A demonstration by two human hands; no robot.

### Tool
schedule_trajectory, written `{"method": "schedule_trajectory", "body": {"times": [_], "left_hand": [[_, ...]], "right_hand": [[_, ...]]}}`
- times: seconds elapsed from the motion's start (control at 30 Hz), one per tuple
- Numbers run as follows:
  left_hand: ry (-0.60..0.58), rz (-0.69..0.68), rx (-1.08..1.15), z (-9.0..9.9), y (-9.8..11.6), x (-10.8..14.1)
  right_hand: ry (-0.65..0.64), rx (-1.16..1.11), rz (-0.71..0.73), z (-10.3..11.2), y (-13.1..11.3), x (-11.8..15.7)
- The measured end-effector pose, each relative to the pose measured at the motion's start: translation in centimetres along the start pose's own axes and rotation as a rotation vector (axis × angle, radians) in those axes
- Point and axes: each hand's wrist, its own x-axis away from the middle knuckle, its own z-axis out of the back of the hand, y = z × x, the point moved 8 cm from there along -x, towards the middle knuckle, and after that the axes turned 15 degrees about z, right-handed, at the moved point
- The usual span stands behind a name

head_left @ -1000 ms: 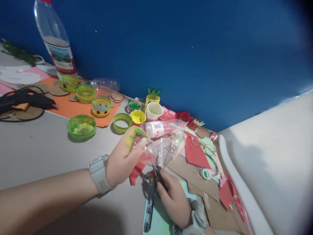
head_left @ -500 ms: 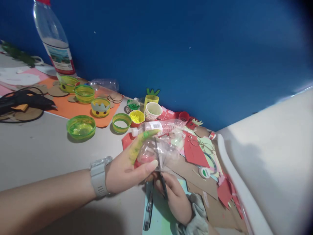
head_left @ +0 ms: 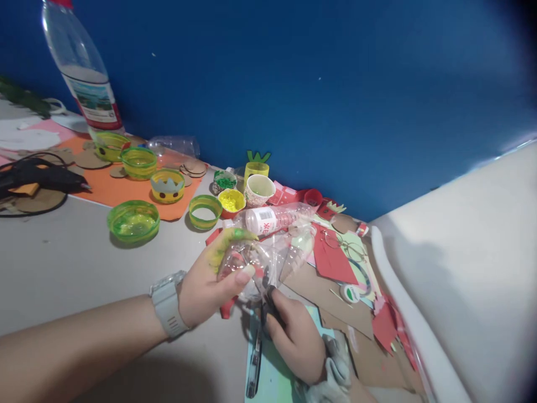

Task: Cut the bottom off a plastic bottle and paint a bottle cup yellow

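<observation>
Clear plastic piece (head_left: 250,258), just in front of labelled bottle (head_left: 265,219): left hand (head_left: 205,290) grips it, presumably steadying it against scissors (head_left: 268,304) gripped in right hand (head_left: 297,337).

A second ago, the left hand (head_left: 210,282) pinched the clear plastic (head_left: 254,254) by its edge; now the fingers wrap its rounded part, thumb over the front. The right hand (head_left: 296,336) has lowered the scissors (head_left: 269,307) since half a second ago, when the blades rose across the plastic. The bottle (head_left: 265,221) has its neck uncovered, hidden behind the left hand a second ago.
</observation>
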Motion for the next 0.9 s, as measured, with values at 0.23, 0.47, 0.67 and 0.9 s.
{"method": "schedule_trajectory", "body": {"times": [0.23,0.47,0.67,0.9], "left_hand": [[-0.028,-0.055,-0.022,-0.1,-0.2,0.0],[-0.205,-0.206,-0.072,-1.1,0.8,0.5],[-0.221,-0.181,0.177,-0.8,0.5,0.0],[-0.258,-0.122,0.324,-1.0,0.6,0.3]], "right_hand": [[-0.06,0.026,0.033,-0.5,-0.5,0.0],[0.019,-0.276,0.049,0.0,-1.0,0.3],[-0.011,-0.403,0.033,-0.7,-1.0,0.0],[-0.066,-0.043,0.03,-0.6,-0.2,0.3]]}}
